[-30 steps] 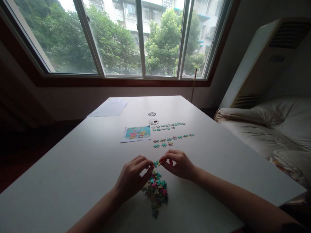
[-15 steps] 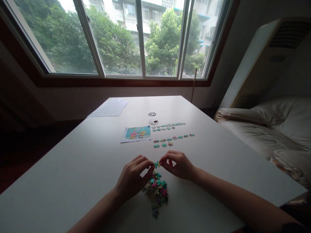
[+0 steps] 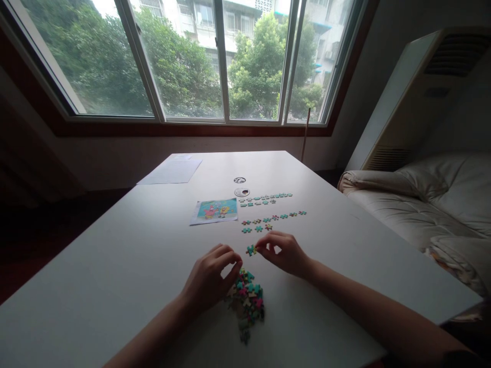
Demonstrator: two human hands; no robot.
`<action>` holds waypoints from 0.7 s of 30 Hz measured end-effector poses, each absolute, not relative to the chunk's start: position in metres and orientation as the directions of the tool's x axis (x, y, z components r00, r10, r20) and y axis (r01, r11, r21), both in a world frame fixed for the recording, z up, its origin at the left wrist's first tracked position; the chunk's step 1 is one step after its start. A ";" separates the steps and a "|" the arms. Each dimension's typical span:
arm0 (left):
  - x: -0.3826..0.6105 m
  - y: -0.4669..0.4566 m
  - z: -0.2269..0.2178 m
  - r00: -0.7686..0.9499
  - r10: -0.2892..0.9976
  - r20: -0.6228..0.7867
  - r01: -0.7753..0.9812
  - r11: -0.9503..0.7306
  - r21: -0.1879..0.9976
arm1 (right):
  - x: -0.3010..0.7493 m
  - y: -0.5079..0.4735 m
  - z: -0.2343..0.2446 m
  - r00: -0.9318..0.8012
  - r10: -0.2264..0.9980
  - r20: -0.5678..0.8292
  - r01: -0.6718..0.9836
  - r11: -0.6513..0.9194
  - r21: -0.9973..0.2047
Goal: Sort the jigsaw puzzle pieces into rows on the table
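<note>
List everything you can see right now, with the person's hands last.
Table: one, white, fills the foreground.
Loose piece pile: one, teal, pink and tan, near edge of table.
Held piece: one, teal, pinched in fingertips just beyond the pile.
Sorted pieces: several short rows, mostly teal, mid-table.
Picture card: one, blue-green, left of the rows.
Paper sheet: one, white, far left corner.
Round discs: two, pale, beyond the rows.
Window: one, wide, trees outside.
Cushions: cream, right of table.
Left hand: one, curled beside the pile.
Right hand: one, pinching the piece.
</note>
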State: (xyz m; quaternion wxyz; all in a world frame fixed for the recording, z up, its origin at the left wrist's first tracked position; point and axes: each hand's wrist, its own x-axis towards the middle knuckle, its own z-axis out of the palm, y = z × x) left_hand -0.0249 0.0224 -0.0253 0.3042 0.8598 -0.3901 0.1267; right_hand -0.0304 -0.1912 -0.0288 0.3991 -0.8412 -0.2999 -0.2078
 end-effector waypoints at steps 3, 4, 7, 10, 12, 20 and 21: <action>-0.024 0.022 -0.028 0.675 -0.603 0.425 -0.736 -0.518 0.435 | -0.025 -0.199 -0.026 0.701 0.286 0.653 0.684 -0.526 -0.504; -0.023 0.022 -0.029 0.678 -0.605 0.418 -0.733 -0.519 0.439 | -0.023 -0.202 -0.025 0.688 0.271 0.673 0.688 -0.537 -0.488; -0.022 0.022 -0.029 0.686 -0.601 0.410 -0.726 -0.525 0.445 | -0.018 -0.213 -0.021 0.643 0.229 0.731 0.693 -0.581 -0.428; -0.022 0.022 -0.028 0.685 -0.601 0.411 -0.727 -0.521 0.448 | -0.014 -0.223 -0.018 0.607 0.202 0.769 0.682 -0.629 -0.374; -0.021 0.022 -0.028 0.681 -0.602 0.417 -0.730 -0.515 0.449 | -0.013 -0.228 -0.017 0.596 0.180 0.783 0.671 -0.647 -0.362; -0.022 0.022 -0.029 0.677 -0.600 0.427 -0.734 -0.510 0.448 | -0.014 -0.226 -0.018 0.605 0.094 0.791 0.660 -0.615 -0.431; -0.022 0.022 -0.029 0.674 -0.601 0.430 -0.737 -0.507 0.448 | -0.014 -0.226 -0.018 0.600 0.097 0.794 0.667 -0.609 -0.429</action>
